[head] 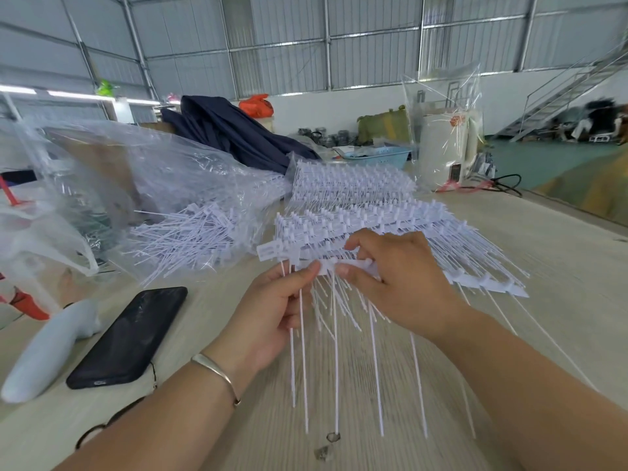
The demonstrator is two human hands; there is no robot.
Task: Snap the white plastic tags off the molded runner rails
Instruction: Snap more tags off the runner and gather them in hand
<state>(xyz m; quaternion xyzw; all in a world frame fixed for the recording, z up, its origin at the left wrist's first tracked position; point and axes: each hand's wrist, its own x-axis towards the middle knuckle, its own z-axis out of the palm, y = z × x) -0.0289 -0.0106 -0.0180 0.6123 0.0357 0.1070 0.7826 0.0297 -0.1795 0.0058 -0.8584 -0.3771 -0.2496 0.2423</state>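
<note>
While over the table (560,253), left hand (272,311) pinching white tags (302,334), right hand (394,283) gripping the runner rail (353,265).

We see two bare forearms, no sleeves reaching into view. Our left hand (272,311) wears one ornament at the wrist — a slim silver bangle (217,372), open-ended, plain. Our right hand (401,277) wears nothing — no ring, no watch.
</note>
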